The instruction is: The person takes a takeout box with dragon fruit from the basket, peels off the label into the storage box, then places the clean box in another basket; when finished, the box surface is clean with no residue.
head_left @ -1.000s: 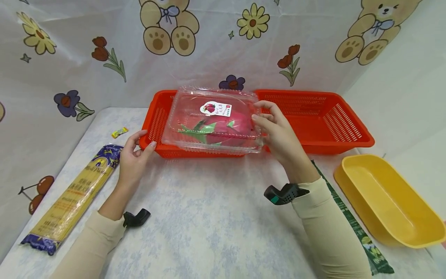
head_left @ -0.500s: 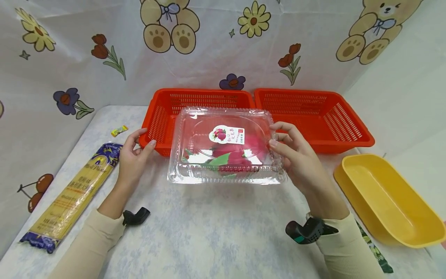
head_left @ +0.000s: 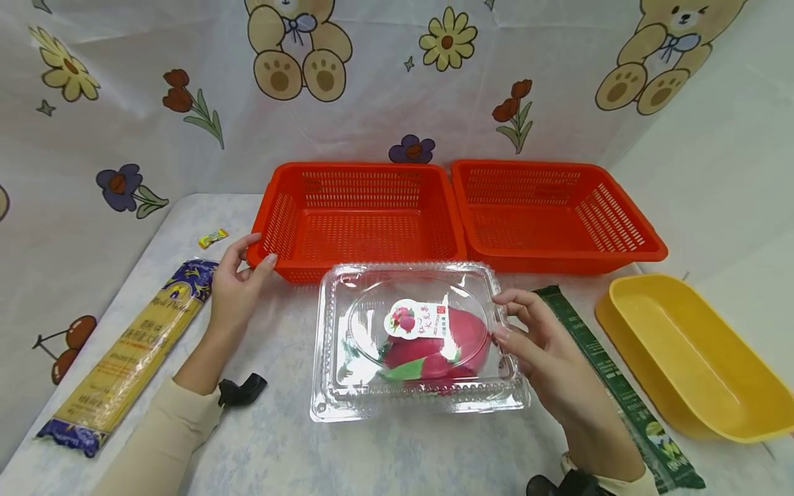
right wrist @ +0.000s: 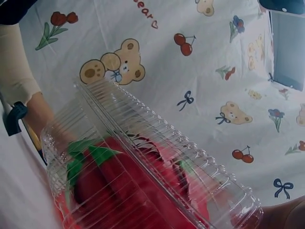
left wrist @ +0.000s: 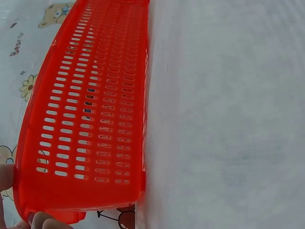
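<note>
A clear plastic clamshell box (head_left: 366, 396) with a dragon fruit (head_left: 468, 344) inside and a printed label on its lid is in front of the left red basket (head_left: 372, 238). My right hand (head_left: 552, 358) pinches the box by its right edge, thumb on top. In the right wrist view the dragon fruit (right wrist: 128, 191) shows through the ribbed side of the box. With thumb and fingers, my left hand (head_left: 238, 286) grips the left corner of that basket's rim. The left wrist view has the slotted basket wall (left wrist: 81, 119) with the fingertips at its lower corner.
A second red basket (head_left: 558, 258) stands against the first on the right. A yellow tub (head_left: 682, 351) is at the far right, beside a long green packet (head_left: 620, 393). On the left lie a pasta packet (head_left: 136, 351) and a small yellow wrapped candy (head_left: 213, 238).
The clamshell box has come from above the left basket toward me and slightly right, held in my right hand. My left hand has stayed on the basket rim.
</note>
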{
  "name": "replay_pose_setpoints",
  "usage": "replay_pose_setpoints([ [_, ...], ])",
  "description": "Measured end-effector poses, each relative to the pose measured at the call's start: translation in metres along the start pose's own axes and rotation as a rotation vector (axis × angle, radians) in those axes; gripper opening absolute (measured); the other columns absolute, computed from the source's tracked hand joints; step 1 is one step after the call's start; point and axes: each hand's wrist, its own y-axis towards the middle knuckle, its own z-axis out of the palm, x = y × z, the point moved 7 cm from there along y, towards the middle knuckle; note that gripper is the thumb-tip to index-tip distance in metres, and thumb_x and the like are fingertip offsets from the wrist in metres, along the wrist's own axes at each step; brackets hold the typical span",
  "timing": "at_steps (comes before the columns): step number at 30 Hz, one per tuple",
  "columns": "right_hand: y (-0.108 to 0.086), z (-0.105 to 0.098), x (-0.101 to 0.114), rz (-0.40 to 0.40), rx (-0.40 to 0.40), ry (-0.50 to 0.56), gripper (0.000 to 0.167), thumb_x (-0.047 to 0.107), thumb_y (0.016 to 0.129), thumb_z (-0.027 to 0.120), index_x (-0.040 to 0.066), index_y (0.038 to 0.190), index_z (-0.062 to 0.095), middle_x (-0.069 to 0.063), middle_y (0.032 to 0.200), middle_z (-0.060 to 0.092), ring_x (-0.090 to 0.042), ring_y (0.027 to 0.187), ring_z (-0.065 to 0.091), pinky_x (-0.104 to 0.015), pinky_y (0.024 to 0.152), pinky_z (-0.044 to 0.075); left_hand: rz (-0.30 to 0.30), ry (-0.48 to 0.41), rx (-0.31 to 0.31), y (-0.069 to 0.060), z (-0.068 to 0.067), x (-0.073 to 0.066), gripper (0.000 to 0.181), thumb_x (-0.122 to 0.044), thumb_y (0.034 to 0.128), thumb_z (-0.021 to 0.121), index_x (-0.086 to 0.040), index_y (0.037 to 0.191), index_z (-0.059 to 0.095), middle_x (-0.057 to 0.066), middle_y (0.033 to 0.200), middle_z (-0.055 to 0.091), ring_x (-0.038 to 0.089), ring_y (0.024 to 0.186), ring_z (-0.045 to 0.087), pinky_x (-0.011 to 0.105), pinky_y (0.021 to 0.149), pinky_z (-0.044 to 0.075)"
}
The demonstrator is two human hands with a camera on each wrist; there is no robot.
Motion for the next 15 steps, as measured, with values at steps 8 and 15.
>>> replay_pose_setpoints([
  [8, -0.009, 0.003, -0.030, 0.075, -0.009, -0.024, 0.035, -0.001, 0.103, 0.053, 0.005, 0.136, 0.043, -0.024, 0.119, 0.038, -0.018, 0.074, 0.061, -0.029, 0.064, 0.056, -0.009, 0.002, -0.008, -0.001, -0.001, 0.002, 0.055, -0.024, 0.0991, 0.069, -0.014, 0.149, 0.050, 0.005, 0.130, 0.049, 0.020, 0.079, 0.062, 0.016, 0.076, 0.055],
  [15, -0.002, -0.002, -0.047, 0.066, -0.021, -0.053, 0.036, -0.001, 0.102, 0.056, 0.000, 0.136, 0.043, -0.023, 0.113, 0.043, -0.016, 0.076, 0.059, -0.026, 0.061, 0.051, -0.010, 0.000, -0.003, 0.000, -0.001, 0.001, 0.055, -0.025, 0.0994, 0.069, -0.015, 0.150, 0.049, 0.006, 0.139, 0.049, 0.024, 0.085, 0.063, 0.016, 0.077, 0.055],
])
